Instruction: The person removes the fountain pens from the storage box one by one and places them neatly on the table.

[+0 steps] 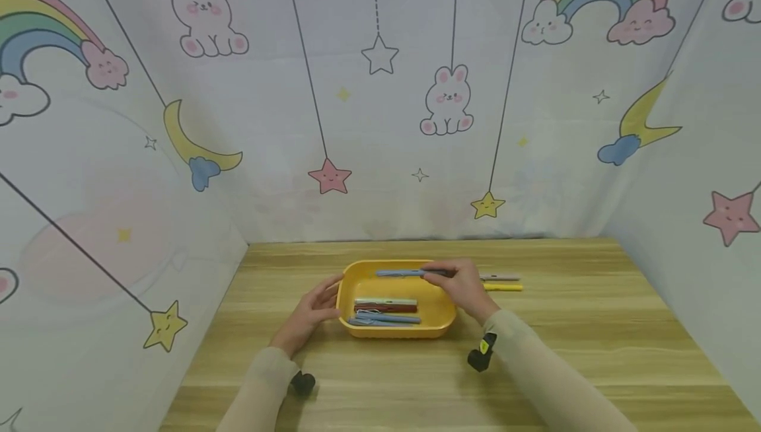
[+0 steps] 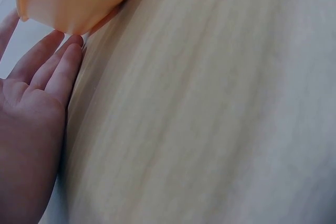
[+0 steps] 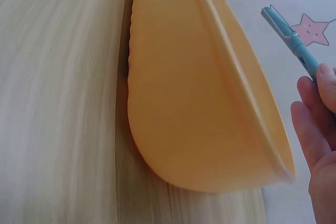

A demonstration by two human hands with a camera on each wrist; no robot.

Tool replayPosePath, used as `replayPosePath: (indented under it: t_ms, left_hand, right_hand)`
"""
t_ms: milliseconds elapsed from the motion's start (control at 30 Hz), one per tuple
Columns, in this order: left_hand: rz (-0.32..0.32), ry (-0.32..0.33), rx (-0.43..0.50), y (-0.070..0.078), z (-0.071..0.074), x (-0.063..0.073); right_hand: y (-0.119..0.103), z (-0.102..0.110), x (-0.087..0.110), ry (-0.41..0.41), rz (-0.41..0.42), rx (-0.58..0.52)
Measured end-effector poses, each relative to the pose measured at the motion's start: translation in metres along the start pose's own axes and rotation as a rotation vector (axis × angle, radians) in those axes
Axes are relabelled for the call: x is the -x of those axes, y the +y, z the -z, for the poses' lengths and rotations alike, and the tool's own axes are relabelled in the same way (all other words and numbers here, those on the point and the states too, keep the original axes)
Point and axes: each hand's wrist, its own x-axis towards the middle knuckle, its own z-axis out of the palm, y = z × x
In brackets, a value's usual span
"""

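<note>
A yellow plastic basket [image 1: 395, 332] rests on the table, its left end beside my left hand [image 1: 308, 315]. The fingers of that hand are extended against the basket's outer wall, also seen in the left wrist view. Between thumb and fingers my right hand [image 1: 468, 288] pinches a blue pen [image 1: 397, 273], held roughly level over the back part of the basket. The pen's clip end [image 3: 283, 27] points away from the hand. Inside the basket lie a pale green pen [image 1: 385, 301], a dark red pen [image 1: 399, 308] and blue pens [image 1: 392, 318] near the front wall.
Right of the basket, partly behind my right hand, a grey pen [image 1: 503, 278] and a yellow pen [image 1: 505, 287] lie on the wooden table [image 1: 380, 379]. Printed curtains [image 1: 380, 121] with bunnies and stars enclose the back and sides.
</note>
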Motion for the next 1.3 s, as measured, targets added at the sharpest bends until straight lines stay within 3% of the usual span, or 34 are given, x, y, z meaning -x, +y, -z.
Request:
replayPosePath:
  t_ms: [200, 600, 1000, 1300]
  left_hand:
    - [0.019, 0.004, 0.014, -0.003, 0.0, 0.001]
    - [0.022, 0.01, 0.017, -0.002, 0.0, -0.002]
    - [0.02, 0.01, 0.019, -0.001, 0.001, -0.003]
    - [0.05, 0.028, 0.013, 0.001, 0.0, -0.001]
  right_hand:
    - [0.008, 0.011, 0.005, -0.003, 0.016, -0.02]
    - [0.013, 0.043, 0.011, -0.009, -0.079, 0.005]
    - [0.023, 0.074, 0.02, 0.013, -0.021, -0.055]
    - [0.029, 0.098, 0.031, 0.069, -0.042, 0.044]
